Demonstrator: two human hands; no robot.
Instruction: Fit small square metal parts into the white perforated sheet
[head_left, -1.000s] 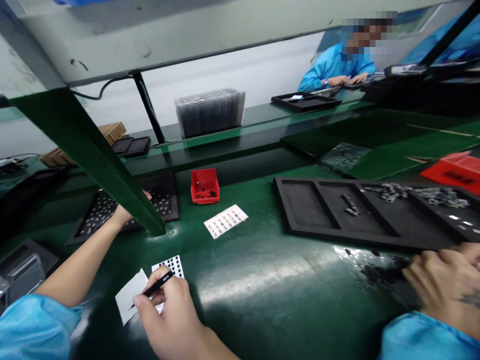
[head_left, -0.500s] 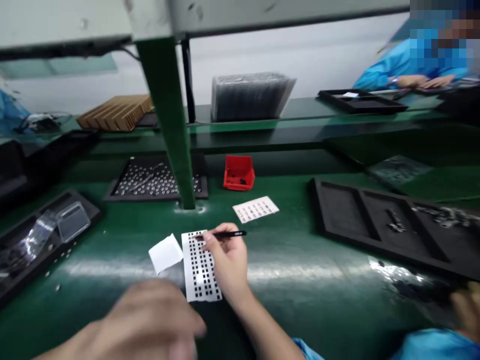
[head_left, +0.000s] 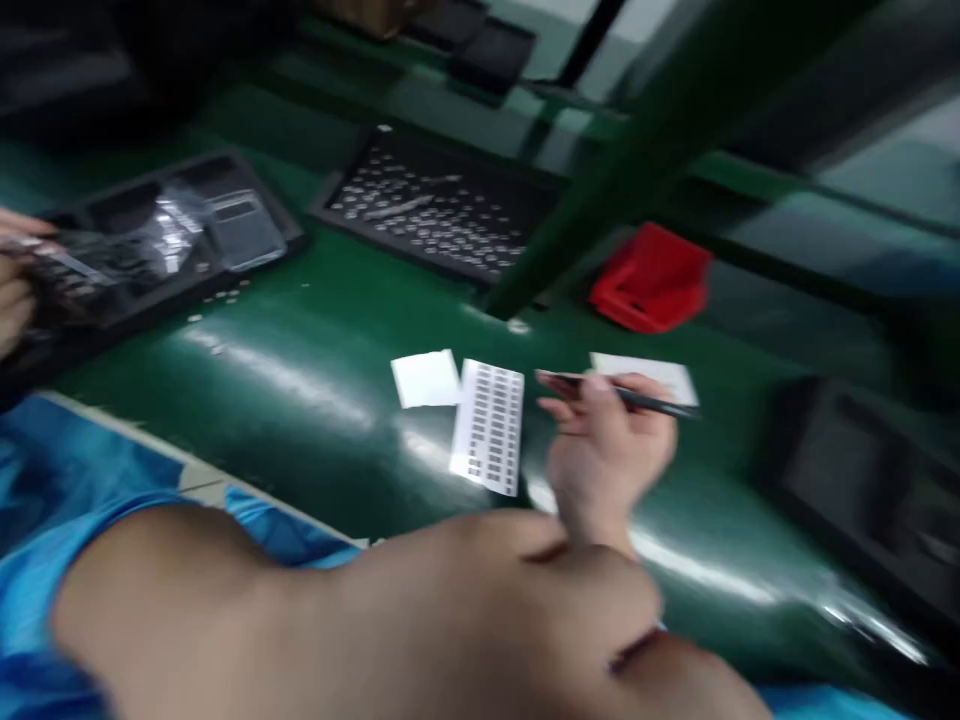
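Slim black tweezers [head_left: 645, 402] are pinched in the grip [head_left: 607, 450], their tips pointing left, all slightly blurred. Just left of the grip, a white sheet [head_left: 487, 425] printed with rows of small dark squares lies flat on the green bench [head_left: 315, 345]. Just beside it, farther left, lies a plain white paper [head_left: 425, 378]. A pale card [head_left: 660, 372] lies partly behind the grip.

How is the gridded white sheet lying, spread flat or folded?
Spread flat: the gridded white sheet lies on the green bench.

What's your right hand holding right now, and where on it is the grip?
The right hand holds black tweezers between thumb and fingers, around the middle of the body, with the far end sticking out past the hand. The blur hides the exact finger placement.
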